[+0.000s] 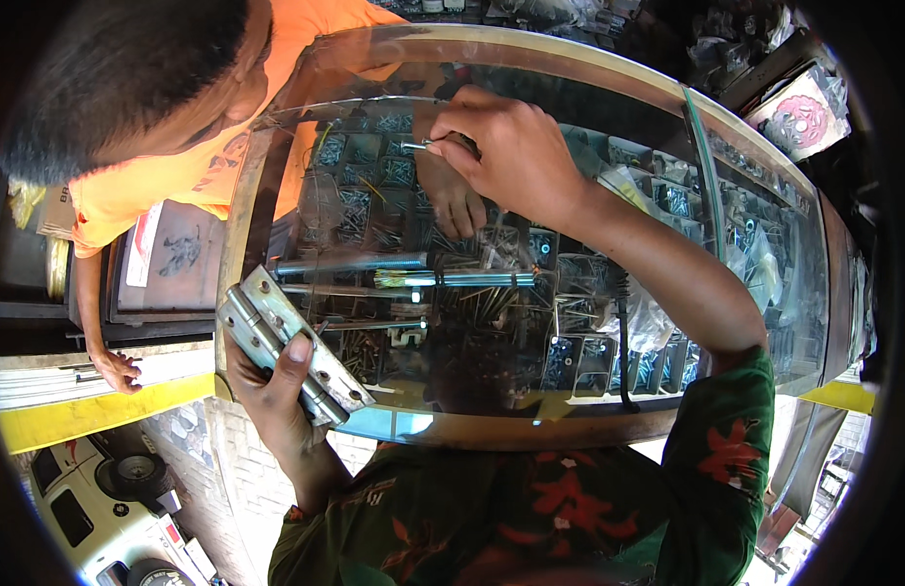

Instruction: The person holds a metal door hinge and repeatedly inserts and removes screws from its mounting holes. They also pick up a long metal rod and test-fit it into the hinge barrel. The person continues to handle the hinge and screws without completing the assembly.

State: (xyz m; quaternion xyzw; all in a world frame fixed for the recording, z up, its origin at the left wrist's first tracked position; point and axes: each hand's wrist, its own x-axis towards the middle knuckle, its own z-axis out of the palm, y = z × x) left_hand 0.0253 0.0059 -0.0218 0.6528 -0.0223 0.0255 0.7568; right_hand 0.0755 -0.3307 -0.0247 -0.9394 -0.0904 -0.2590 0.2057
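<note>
My left hand [267,396] grips a folded metal door hinge [301,332] with screw holes along its leaf, thumb on top. The hinge is tilted at the near left corner of a glass display case [531,422]. Above the glass, my right hand [516,156] pinches a small silvery screw [415,146] between thumb and fingers, its shaft pointing left. Beneath the glass, a co-worker's hand [458,207] reaches among compartments of screws [355,210]. Long bolts [350,264] and a bundle of metal rods [482,279] also lie there.
A co-worker in an orange shirt [208,176] leans over the case's left side, the other hand [116,371] hanging low. A glass edge [704,171] crosses the case at right. Plastic bags [651,317] lie inside. A white vehicle [101,508] stands at lower left.
</note>
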